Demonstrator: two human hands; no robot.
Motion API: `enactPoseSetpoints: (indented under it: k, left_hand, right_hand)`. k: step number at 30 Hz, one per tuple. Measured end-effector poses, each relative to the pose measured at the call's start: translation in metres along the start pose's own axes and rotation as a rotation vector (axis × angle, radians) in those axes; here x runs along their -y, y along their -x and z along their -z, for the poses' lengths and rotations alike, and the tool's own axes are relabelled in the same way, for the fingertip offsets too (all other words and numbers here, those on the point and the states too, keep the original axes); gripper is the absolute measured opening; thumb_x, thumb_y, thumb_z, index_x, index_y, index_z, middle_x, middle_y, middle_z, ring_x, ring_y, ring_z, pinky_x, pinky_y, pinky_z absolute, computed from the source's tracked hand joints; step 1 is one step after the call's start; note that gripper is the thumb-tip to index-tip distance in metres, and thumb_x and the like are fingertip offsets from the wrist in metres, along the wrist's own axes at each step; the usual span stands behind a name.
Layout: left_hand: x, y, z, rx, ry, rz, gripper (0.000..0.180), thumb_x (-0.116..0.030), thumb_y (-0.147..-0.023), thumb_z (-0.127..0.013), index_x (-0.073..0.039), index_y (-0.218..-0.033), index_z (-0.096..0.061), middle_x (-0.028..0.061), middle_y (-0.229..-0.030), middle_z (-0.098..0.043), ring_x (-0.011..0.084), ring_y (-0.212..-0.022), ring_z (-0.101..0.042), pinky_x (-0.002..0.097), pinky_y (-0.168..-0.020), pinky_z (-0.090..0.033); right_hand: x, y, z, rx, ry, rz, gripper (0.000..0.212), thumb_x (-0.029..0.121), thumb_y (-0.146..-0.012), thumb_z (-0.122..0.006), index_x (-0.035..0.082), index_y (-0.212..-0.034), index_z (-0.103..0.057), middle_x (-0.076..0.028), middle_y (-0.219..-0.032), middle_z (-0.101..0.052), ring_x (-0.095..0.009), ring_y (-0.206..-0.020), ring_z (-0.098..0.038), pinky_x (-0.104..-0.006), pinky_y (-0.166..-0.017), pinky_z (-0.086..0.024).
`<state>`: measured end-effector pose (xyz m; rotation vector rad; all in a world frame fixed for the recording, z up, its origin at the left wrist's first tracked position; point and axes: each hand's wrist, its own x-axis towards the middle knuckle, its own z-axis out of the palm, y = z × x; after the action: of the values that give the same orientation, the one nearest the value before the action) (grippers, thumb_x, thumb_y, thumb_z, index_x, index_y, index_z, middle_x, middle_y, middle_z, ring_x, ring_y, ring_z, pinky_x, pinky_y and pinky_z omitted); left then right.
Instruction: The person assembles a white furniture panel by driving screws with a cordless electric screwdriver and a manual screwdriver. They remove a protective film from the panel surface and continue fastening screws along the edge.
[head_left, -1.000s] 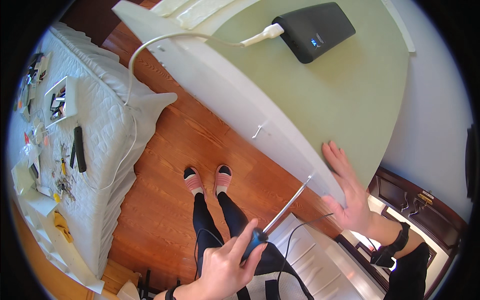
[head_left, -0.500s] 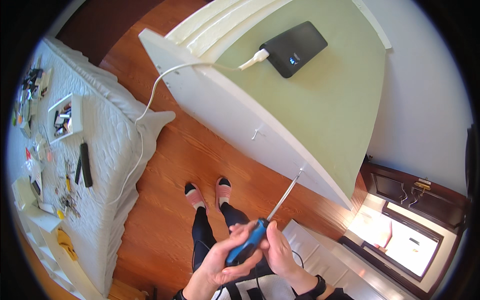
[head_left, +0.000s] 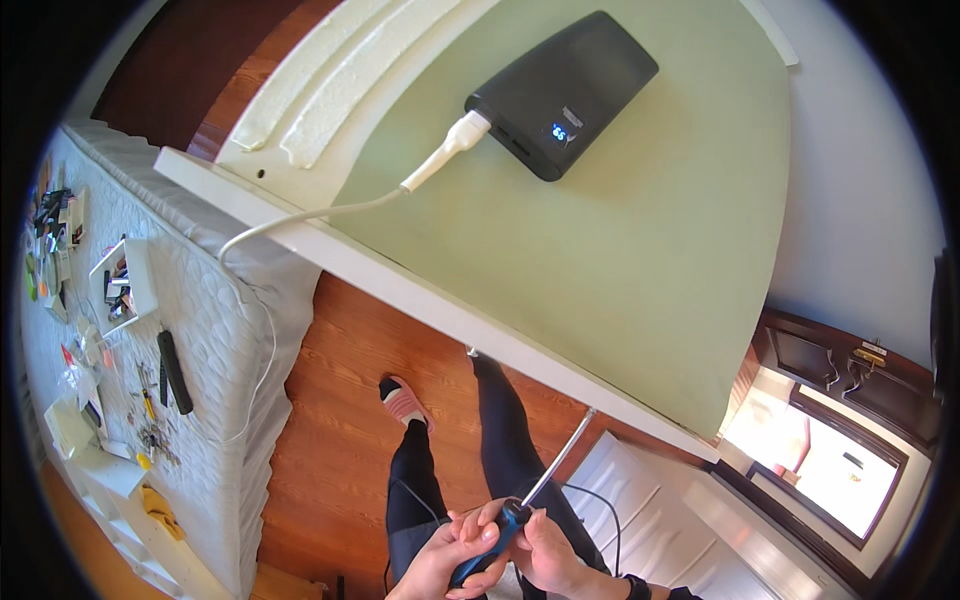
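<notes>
Left hand [head_left: 455,550] grips a screwdriver [head_left: 516,512], right hand [head_left: 550,556] cups it, apparently steadying the shaft toward the white panel's [head_left: 400,288] right end.

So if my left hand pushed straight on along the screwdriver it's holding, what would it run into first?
The white panel's edge, most likely: the screwdriver in your left hand points up and right at it. Whether its tip already touches, I can't tell.
</notes>
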<state>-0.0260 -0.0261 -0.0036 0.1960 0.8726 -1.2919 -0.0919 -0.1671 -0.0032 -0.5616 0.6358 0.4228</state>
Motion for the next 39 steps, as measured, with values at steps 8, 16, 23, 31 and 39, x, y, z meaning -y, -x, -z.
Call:
enactPoseSetpoints:
  k: [8,16,23,31,39]
  left_hand:
    - [0.033,-0.012,-0.018,-0.475,-1.476,-0.876,0.035,-0.019,-0.081,-0.074,0.005,-0.105,-0.064,0.0165,-0.069,-0.066,0.0246,-0.063,-0.070,0.0298,-0.056,-0.052]
    - [0.011,-0.001,0.010,0.073,0.019,-0.108,0.042,-0.035,-0.097,-0.049,0.007,-0.099,-0.054,0.0146,-0.065,-0.055,0.0164,-0.037,-0.047,0.0242,-0.036,-0.037]
    - [0.021,-0.006,0.022,0.334,0.592,0.204,0.054,-0.037,-0.097,-0.049,0.015,-0.113,-0.045,0.0009,-0.055,-0.043,0.0079,-0.028,-0.039,0.0190,-0.029,-0.033]
    - [0.001,0.024,-0.025,-0.276,-0.760,-0.301,0.015,-0.014,-0.087,-0.068,0.001,-0.089,-0.063,0.0063,-0.068,-0.061,0.0101,-0.050,-0.053,0.0187,-0.048,-0.039]
    - [0.012,-0.007,-0.001,-0.243,-1.487,-0.963,0.033,-0.021,-0.082,-0.073,0.003,-0.100,-0.060,0.0162,-0.068,-0.063,0.0330,-0.053,-0.062,0.0359,-0.046,-0.048]
  right_hand:
    - [0.008,0.005,0.001,-0.068,-0.052,0.032,0.056,0.047,-0.103,-0.031,-0.004,-0.118,-0.051,-0.013,-0.122,-0.052,-0.027,-0.126,-0.046,-0.0408,-0.110,-0.031]
    - [0.014,-0.004,-0.016,-0.116,0.123,0.029,0.031,0.035,-0.102,-0.045,0.005,-0.095,-0.048,-0.007,-0.103,-0.048,-0.026,-0.127,-0.043,-0.0381,-0.109,-0.031]
    - [0.019,-0.012,-0.002,0.059,0.145,0.060,0.036,0.041,-0.098,-0.050,0.005,-0.093,-0.048,-0.009,-0.103,-0.049,-0.027,-0.121,-0.045,-0.0485,-0.116,-0.020]
    - [0.034,-0.029,0.006,0.330,-0.048,-0.118,0.033,0.040,-0.092,-0.062,0.011,-0.085,-0.048,-0.003,-0.090,-0.050,-0.024,-0.109,-0.052,-0.0534,-0.119,-0.010]
    - [0.028,-0.019,-0.023,-0.310,0.126,-0.071,0.026,0.026,-0.100,-0.052,0.007,-0.082,-0.049,-0.004,-0.086,-0.055,-0.016,-0.099,-0.055,-0.0423,-0.114,-0.030]
